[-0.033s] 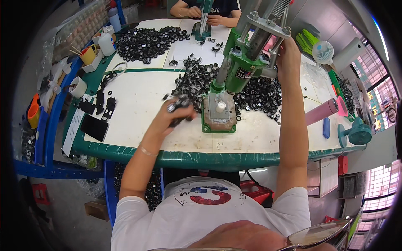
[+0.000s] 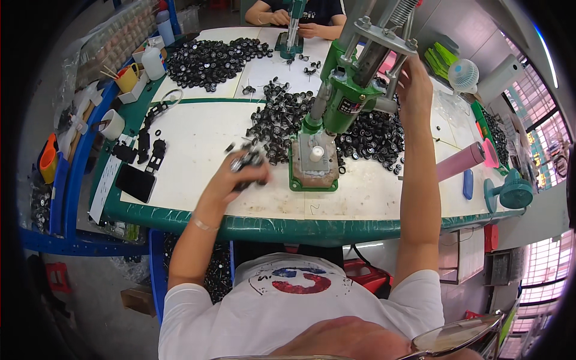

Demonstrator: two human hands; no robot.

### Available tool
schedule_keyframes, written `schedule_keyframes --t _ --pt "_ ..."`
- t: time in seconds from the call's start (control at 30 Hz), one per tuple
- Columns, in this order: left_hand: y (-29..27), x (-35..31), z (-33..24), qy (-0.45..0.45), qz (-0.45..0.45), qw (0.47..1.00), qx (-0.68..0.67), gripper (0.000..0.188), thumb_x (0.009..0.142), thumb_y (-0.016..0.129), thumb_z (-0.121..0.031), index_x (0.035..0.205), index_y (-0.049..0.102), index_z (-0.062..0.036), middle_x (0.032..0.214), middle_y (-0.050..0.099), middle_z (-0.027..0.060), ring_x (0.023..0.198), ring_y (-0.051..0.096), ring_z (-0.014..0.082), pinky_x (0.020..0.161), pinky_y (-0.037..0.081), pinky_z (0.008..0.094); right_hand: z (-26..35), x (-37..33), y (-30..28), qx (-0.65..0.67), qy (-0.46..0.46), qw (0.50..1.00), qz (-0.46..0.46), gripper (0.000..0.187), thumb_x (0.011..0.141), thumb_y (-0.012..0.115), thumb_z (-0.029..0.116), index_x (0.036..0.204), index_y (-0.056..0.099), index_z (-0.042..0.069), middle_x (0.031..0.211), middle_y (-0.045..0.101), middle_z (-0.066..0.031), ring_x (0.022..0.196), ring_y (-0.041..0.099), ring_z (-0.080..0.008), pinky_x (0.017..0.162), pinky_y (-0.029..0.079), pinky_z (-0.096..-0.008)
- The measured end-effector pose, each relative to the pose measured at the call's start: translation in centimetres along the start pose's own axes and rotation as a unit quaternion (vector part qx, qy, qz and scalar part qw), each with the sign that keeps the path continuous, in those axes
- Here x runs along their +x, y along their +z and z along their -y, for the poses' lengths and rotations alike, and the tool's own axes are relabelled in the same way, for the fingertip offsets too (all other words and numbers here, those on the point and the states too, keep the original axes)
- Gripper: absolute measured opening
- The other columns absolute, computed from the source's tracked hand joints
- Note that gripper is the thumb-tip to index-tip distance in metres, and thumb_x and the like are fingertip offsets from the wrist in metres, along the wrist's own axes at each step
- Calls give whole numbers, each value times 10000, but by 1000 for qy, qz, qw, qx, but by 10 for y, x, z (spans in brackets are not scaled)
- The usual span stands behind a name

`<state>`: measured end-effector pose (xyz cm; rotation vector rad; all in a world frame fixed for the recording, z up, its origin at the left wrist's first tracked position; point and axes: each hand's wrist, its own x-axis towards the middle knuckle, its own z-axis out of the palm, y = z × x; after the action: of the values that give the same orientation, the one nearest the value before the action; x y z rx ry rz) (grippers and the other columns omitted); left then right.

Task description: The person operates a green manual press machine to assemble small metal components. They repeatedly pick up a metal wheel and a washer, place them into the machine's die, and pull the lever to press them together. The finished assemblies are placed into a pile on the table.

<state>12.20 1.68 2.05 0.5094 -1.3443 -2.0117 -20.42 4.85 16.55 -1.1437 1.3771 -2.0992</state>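
Observation:
My left hand is closed around several small black wheels with silvery centres, held over the white tabletop left of the green hand press; its fingertips are smeared by motion. A short white post stands on the press's base plate. Raised at the press's right side, my right hand curls its fingers at the lever, which the press and the hand largely hide. Loose black wheels, some on thin axles, lie heaped behind and left of the press, and another heap lies to its right.
Another wheel heap lies far left. Across the table, a person works at a second press. A dark phone and black plastic parts lie left. A pink bottle and a teal fan are on the right.
My left hand has shifted a little to the left, away from the press, with the wheels still in it. My right hand stays at the press's lever.

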Motion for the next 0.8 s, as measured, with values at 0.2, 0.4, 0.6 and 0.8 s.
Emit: schedule_keyframes --t 0.2,0.4,0.6,0.8 --pt "-42 -145 1 -170 61 982 51 292 579 845 -122 741 650 23 698 652 120 662 658 228 649 537 334 -41 -43 -78 -82 103 991 26 301 975 511 324 972 587 33 699 502 20 529 471 -67 428 346 -200" --pt "-189 -309 135 -477 -153 701 508 566 564 857 -175 1026 647 76 914 701 196 870 674 271 821 503 299 -82 -83 -100 -76 192 978 21 231 962 547 258 935 593 34 656 493 24 494 447 -60 424 326 -200" --pt "-109 -223 59 -377 -46 808 449 413 688 792 -239 991 692 24 952 704 157 878 677 254 812 519 335 -98 -116 -94 -195 187 959 91 181 934 585 216 910 615 39 641 509 34 497 436 -38 445 313 -191" --pt "1 -85 -19 -119 89 913 379 242 785 743 -185 985 716 -51 891 717 56 813 641 97 753 494 259 -127 -143 -86 -369 88 909 174 162 870 649 195 949 632 55 700 604 -24 562 509 -101 536 416 -258"
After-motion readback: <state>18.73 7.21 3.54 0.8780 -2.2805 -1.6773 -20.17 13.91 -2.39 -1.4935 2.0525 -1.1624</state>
